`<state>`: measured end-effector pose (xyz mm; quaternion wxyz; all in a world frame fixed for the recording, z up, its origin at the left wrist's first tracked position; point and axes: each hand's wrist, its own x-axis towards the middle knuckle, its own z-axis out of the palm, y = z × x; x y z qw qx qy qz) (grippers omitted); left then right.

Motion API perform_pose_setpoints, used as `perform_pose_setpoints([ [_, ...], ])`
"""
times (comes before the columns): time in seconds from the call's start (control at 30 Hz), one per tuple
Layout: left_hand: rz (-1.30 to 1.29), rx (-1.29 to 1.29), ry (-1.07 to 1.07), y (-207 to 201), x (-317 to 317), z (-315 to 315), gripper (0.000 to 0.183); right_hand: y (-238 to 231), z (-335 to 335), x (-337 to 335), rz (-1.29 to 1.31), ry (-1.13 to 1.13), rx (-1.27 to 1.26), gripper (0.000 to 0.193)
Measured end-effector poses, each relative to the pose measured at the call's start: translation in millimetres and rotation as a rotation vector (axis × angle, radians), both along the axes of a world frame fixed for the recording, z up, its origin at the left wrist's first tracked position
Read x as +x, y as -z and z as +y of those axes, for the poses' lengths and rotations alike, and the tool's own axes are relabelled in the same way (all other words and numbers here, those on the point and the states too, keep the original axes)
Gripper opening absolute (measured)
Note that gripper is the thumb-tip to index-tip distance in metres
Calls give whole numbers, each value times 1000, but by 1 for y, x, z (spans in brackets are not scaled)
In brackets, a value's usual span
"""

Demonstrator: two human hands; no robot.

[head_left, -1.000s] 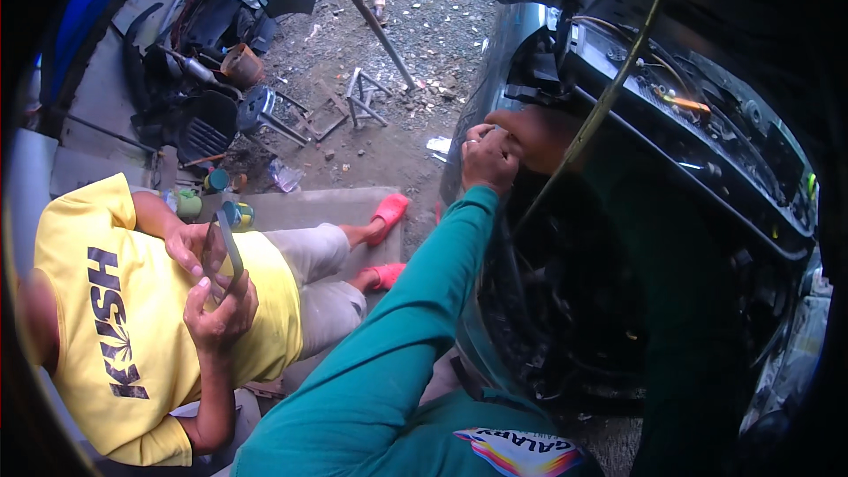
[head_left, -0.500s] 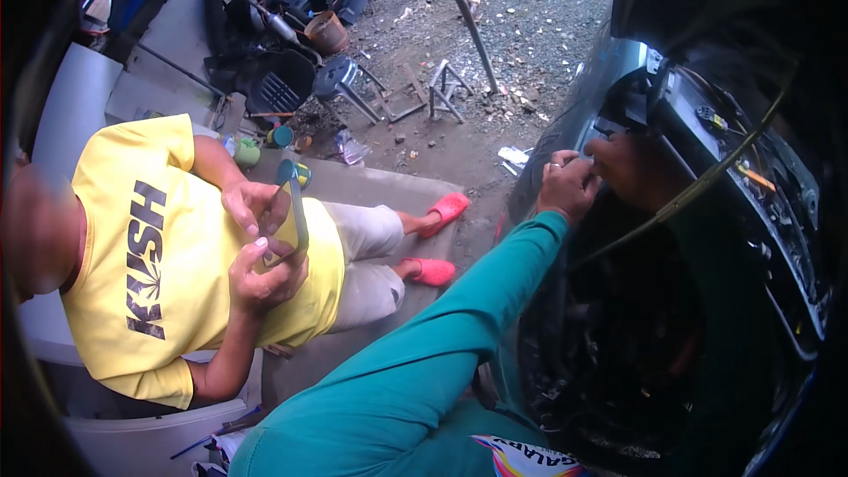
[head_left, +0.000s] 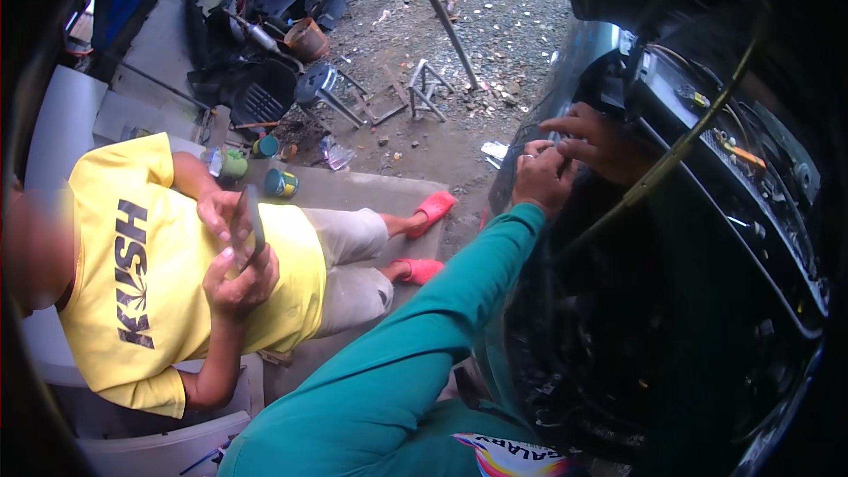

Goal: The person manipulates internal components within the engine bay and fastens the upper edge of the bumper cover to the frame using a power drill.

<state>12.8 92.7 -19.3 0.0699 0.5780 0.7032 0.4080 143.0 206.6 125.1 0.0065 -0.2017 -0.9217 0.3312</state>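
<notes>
My left hand [head_left: 541, 178], a ring on one finger, reaches in a teal sleeve to the edge of a dark car body panel [head_left: 565, 79]. Its fingers are curled together at that edge. Close against it, in shadow, is my right hand [head_left: 609, 146], thumb and fingers bent inward. A small pale bit shows between the fingertips, too small to name. The two hands nearly touch and partly hide what they work on. Below them opens the dark front of the car, its inner parts hard to make out.
A thin rod [head_left: 680, 150] slants across the car opening, beside a long panel with wires and an orange piece [head_left: 745, 155]. At left, a person in a yellow shirt [head_left: 212, 274] holds a phone [head_left: 250, 225]. Stools [head_left: 322, 84], cans [head_left: 281, 183] and car parts lie beyond.
The whole view has shifted, so the surroundings sit further left. My right hand's fingers stretch further over the panel edge beside my left. The other person's phone has tilted.
</notes>
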Motion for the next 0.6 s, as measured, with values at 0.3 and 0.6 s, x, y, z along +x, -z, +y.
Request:
perform_pose_setpoints([
  [0.3, 87, -102, 25, -7, 5, 2, 18, 41, -7, 4, 411, 139, -643, 27],
  [0.6, 62, -50, 2, -6, 1, -2, 20, 56, -52, -13, 716, 595, -369, 31],
])
